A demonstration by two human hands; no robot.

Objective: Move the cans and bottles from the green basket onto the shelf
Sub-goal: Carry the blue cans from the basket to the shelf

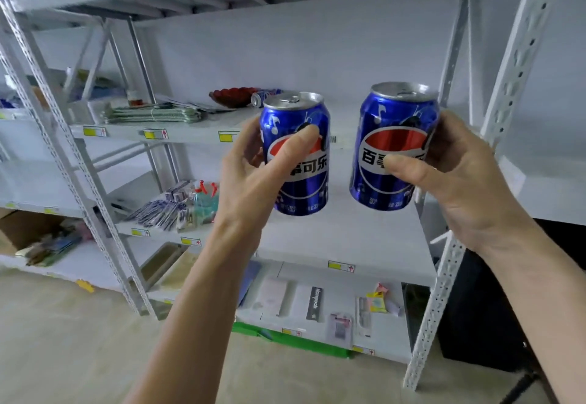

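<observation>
- A blue can (296, 156) is held upright by the left hand (253, 178), with the thumb across its front and the fingers wrapped behind it.
- A second blue can (393, 146) is gripped by the right hand (459, 178) in the same way, tipped a little to one side.
- Both cans are held up in the air in front of the white shelf (342, 232), side by side but not touching.
- Another blue can (264, 96) is seen lying on its side at the back of the upper board, just beside a red bowl (233, 95).
- A bit of the green basket (295, 342) is seen low down, under the bottom board.
</observation>
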